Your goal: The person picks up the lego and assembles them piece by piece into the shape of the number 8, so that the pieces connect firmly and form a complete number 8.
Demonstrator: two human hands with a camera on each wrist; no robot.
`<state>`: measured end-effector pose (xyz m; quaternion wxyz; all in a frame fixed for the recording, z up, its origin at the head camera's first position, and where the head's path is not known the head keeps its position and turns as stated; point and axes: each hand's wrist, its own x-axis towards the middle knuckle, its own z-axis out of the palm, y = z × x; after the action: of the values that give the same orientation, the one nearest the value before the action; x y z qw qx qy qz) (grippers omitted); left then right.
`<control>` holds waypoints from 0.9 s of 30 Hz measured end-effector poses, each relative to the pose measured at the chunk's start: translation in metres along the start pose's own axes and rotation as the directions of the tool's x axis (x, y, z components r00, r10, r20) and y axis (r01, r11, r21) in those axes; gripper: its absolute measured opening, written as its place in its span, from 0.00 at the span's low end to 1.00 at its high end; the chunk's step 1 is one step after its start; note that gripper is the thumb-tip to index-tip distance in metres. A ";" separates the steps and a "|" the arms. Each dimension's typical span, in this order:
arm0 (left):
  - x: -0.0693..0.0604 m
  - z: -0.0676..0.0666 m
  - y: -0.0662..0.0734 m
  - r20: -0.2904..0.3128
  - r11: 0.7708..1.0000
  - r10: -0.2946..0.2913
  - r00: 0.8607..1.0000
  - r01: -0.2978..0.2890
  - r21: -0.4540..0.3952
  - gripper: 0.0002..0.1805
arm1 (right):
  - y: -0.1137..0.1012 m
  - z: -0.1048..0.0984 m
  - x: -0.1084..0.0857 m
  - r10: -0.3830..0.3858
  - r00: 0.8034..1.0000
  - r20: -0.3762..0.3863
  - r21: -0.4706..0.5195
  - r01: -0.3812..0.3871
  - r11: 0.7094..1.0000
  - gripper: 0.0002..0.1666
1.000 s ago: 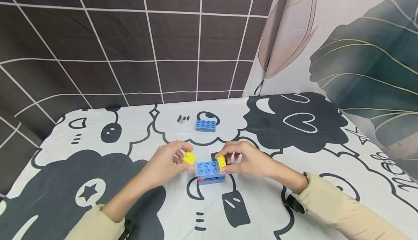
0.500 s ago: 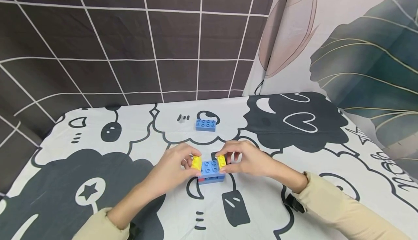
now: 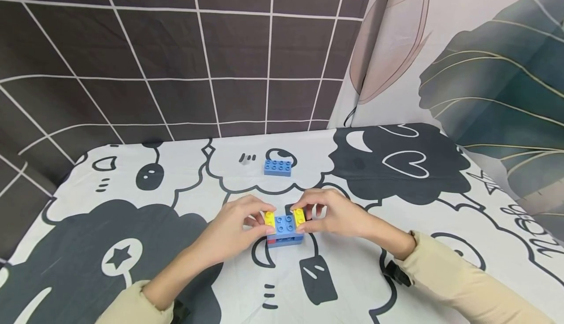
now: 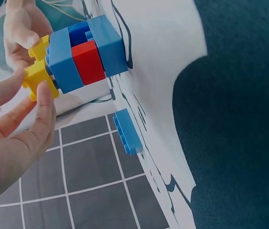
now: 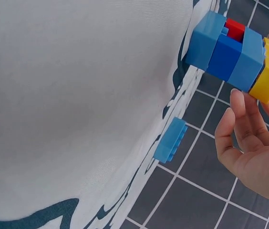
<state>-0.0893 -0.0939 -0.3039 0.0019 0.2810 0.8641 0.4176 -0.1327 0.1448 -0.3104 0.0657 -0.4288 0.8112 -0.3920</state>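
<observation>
A small stack of toy building bricks stands on the cloth, with a long blue brick (image 3: 284, 224) as its upper layer. Under that, a red brick (image 4: 88, 62) and a darker blue brick (image 5: 225, 57) sit side by side on a lower blue brick (image 4: 109, 46). My left hand (image 3: 235, 223) pinches a yellow brick (image 3: 269, 219) at the stack's left end; in the left wrist view a slight gap shows beneath it. At the right end, my right hand (image 3: 335, 212) holds another yellow brick (image 3: 299, 217) on the top between thumb and fingers.
A separate blue brick (image 3: 277, 168) lies behind the stack, studs up. The white cloth (image 3: 352, 265) with dark cartoon drawings covers the surface. A dark gridded curtain (image 3: 176, 50) hangs behind, and a leaf-patterned curtain (image 3: 493, 84) at the right.
My left hand has brought its yellow brick rightward from beside the stack onto the left end of the top blue brick, turning it straight. My right hand stays where it was.
</observation>
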 end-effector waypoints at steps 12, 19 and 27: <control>0.002 -0.001 0.003 0.001 1.000 -0.020 1.000 0.020 0.020 0.14 | 0.001 0.000 0.000 -0.014 1.000 -0.004 0.002 0.014 1.000 0.20; 0.004 -0.001 0.004 0.008 0.999 -0.029 1.000 0.028 0.040 0.14 | 0.001 0.000 0.000 -0.008 1.000 0.000 -0.002 0.008 1.000 0.20; 0.006 0.000 0.004 0.011 0.999 -0.027 1.000 0.027 0.031 0.12 | 0.001 0.000 0.000 -0.013 1.000 -0.003 0.001 0.013 1.000 0.20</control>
<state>-0.0926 -0.0889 -0.2998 0.0081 0.2716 0.8742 0.4025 -0.1334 0.1453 -0.3117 0.0621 -0.4333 0.8083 -0.3937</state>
